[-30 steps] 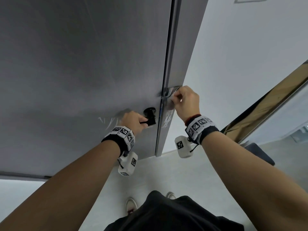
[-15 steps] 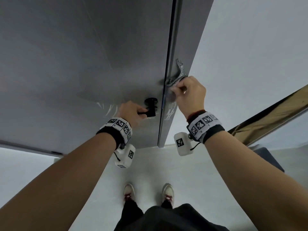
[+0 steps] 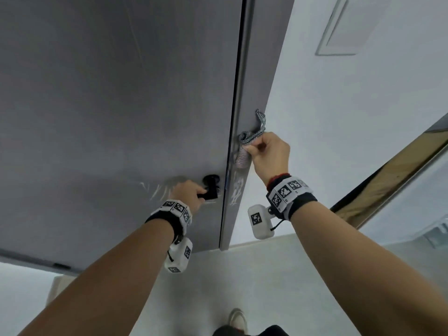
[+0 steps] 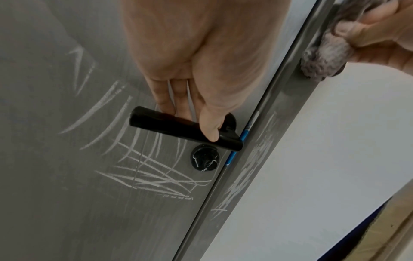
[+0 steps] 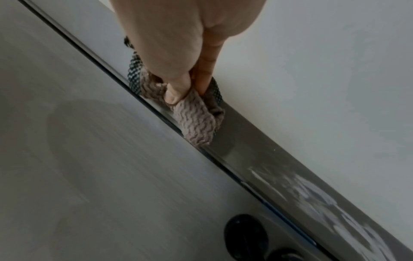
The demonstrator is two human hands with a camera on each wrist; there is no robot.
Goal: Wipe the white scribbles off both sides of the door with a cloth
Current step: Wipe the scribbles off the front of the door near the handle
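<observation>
The right hand is pinching the bunched cloth against the door edge, above white scribbles; the left hand is gripping the handle.

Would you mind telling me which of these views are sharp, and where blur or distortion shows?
Head view: wide-angle bend, the door leaning overhead. Left wrist view: sharpest, the scribbles crisp. Right wrist view: soft, the smeared chalk blurred below the cloth.

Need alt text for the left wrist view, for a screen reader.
A left hand grips a black lever handle on a grey door covered in white scribbles. At upper right, the right hand presses a bunched cloth against the door's edge.
</observation>
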